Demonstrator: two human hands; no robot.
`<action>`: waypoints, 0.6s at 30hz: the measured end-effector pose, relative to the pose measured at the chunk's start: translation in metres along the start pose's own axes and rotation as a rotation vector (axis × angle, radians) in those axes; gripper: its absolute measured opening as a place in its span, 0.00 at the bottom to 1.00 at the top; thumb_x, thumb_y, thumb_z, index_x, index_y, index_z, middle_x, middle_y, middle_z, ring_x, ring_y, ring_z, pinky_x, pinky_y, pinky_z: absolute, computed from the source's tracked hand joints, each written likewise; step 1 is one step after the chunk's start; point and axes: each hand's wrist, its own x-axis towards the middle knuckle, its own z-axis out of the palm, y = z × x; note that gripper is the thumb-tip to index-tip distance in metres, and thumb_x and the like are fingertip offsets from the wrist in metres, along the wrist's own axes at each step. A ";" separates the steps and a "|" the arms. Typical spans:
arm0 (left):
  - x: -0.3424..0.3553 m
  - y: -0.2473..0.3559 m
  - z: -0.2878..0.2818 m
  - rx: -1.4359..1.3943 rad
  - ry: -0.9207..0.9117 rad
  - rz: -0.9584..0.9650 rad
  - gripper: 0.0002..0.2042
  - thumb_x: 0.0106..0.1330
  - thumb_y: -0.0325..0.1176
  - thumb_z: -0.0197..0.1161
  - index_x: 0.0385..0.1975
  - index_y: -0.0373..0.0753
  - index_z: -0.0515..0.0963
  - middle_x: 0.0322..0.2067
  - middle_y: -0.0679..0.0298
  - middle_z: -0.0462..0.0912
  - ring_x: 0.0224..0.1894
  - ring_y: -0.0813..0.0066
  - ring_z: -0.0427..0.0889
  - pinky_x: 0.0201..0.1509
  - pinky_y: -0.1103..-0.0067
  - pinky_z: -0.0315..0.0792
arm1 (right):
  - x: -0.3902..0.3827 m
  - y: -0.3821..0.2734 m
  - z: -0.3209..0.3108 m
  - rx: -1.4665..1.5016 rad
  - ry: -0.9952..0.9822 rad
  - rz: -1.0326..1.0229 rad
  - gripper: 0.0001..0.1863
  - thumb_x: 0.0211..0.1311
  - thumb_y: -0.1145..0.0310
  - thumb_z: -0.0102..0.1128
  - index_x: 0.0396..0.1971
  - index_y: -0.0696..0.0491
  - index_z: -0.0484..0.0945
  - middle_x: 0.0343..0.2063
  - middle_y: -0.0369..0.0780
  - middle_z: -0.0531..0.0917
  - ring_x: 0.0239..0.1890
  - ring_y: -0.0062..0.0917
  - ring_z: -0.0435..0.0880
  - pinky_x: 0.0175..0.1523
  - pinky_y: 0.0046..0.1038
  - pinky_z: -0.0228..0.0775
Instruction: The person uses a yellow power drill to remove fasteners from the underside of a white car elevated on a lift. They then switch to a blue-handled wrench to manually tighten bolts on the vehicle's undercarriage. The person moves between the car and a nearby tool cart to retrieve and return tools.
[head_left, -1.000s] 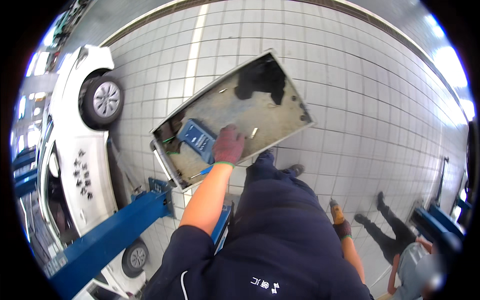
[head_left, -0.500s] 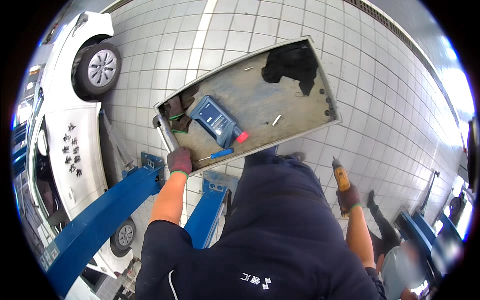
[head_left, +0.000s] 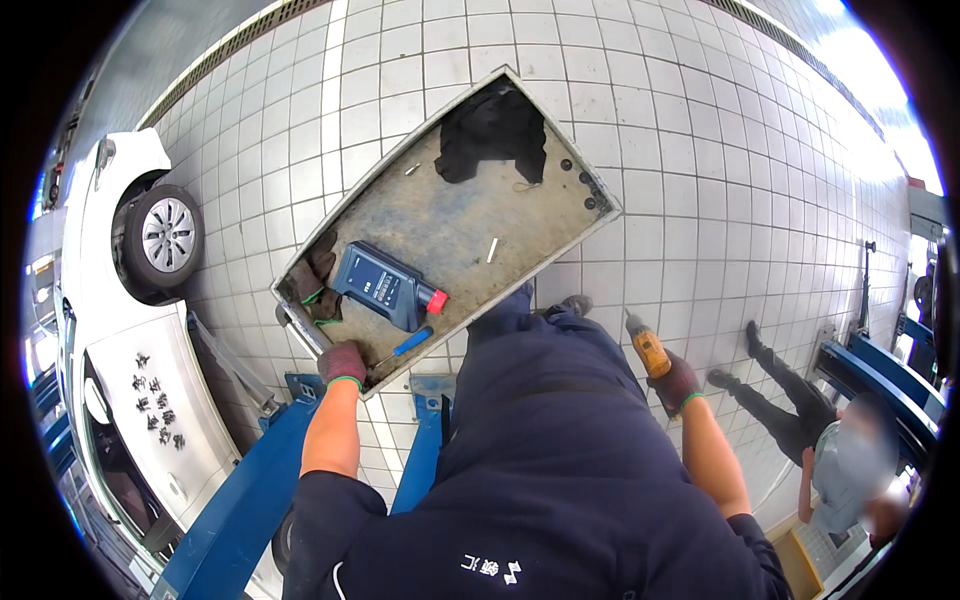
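Observation:
My left hand (head_left: 342,364), in a dark red glove, is closed on the near left corner of a shallow tool cart tray (head_left: 541,254). Close to that hand lies a blue-handled screwdriver (head_left: 412,341). Just beyond it a dark blue bottle (head_left: 378,285) with a red cap rests on its side. My right hand (head_left: 676,386), gloved too, grips a yellow and black cordless drill (head_left: 650,352) beside my body, its tip pointing forward and away from the tray.
Inside the tray are a black cloth (head_left: 490,135), dark gloves (head_left: 312,279), a small white stick (head_left: 492,250) and several black round pieces (head_left: 586,186). A white car (head_left: 140,390) and blue lift arm (head_left: 235,500) stand left. Another person (head_left: 850,450) is at the right.
In the picture the tray has turned counterclockwise and shifted left, with my left hand still on its corner. The drill shows slightly further left, and the other person appears higher and more fully in view.

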 end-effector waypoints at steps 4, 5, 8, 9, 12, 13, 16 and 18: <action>-0.015 -0.001 -0.036 -0.349 0.195 -0.180 0.14 0.60 0.40 0.66 0.45 0.45 0.83 0.46 0.58 0.86 0.51 0.58 0.85 0.53 0.65 0.78 | -0.001 0.065 0.018 -0.032 -0.002 0.056 0.32 0.49 0.68 0.72 0.58 0.45 0.76 0.46 0.46 0.86 0.50 0.45 0.84 0.54 0.40 0.76; -0.018 -0.004 -0.046 -0.470 0.289 -0.183 0.16 0.59 0.41 0.67 0.45 0.44 0.82 0.45 0.57 0.86 0.50 0.56 0.84 0.54 0.64 0.77 | -0.002 0.081 0.023 0.020 -0.014 0.123 0.31 0.48 0.68 0.71 0.57 0.46 0.76 0.45 0.46 0.86 0.50 0.45 0.84 0.54 0.40 0.76; -0.028 0.029 -0.092 -0.739 0.464 -0.023 0.22 0.53 0.46 0.71 0.45 0.40 0.82 0.44 0.53 0.84 0.50 0.53 0.83 0.55 0.65 0.75 | -0.008 0.117 0.031 0.042 0.019 0.164 0.31 0.47 0.69 0.71 0.56 0.46 0.77 0.44 0.45 0.87 0.49 0.45 0.84 0.53 0.40 0.77; -0.026 0.050 -0.102 -0.799 0.536 0.122 0.23 0.53 0.46 0.71 0.45 0.40 0.81 0.44 0.53 0.84 0.50 0.54 0.83 0.55 0.66 0.75 | -0.004 0.143 0.043 0.201 0.003 0.200 0.30 0.47 0.69 0.70 0.55 0.46 0.77 0.44 0.45 0.87 0.49 0.44 0.84 0.53 0.40 0.77; -0.051 0.159 -0.159 -0.805 0.521 0.400 0.23 0.53 0.45 0.70 0.47 0.39 0.81 0.47 0.54 0.83 0.50 0.58 0.83 0.56 0.69 0.75 | -0.019 0.142 0.035 0.189 0.014 0.284 0.30 0.46 0.71 0.71 0.55 0.47 0.77 0.43 0.44 0.87 0.47 0.43 0.85 0.52 0.39 0.77; -0.056 0.194 -0.172 -0.879 0.471 0.487 0.24 0.53 0.46 0.69 0.47 0.38 0.81 0.48 0.54 0.82 0.50 0.58 0.83 0.56 0.69 0.75 | -0.022 0.146 0.037 0.245 0.026 0.297 0.30 0.47 0.71 0.71 0.55 0.48 0.77 0.42 0.44 0.87 0.46 0.42 0.85 0.52 0.39 0.77; -0.042 0.279 -0.201 -0.884 0.427 0.617 0.25 0.53 0.45 0.69 0.49 0.39 0.80 0.48 0.54 0.83 0.50 0.58 0.84 0.57 0.68 0.75 | -0.034 0.157 0.045 0.323 0.065 0.311 0.29 0.49 0.72 0.71 0.54 0.49 0.77 0.39 0.43 0.87 0.43 0.39 0.86 0.50 0.38 0.77; -0.035 0.313 -0.214 -0.910 0.392 0.654 0.26 0.54 0.45 0.69 0.52 0.39 0.79 0.50 0.54 0.83 0.49 0.60 0.84 0.57 0.68 0.75 | -0.045 0.147 0.047 0.250 0.095 0.292 0.27 0.50 0.72 0.71 0.53 0.50 0.77 0.37 0.42 0.87 0.41 0.36 0.86 0.49 0.37 0.78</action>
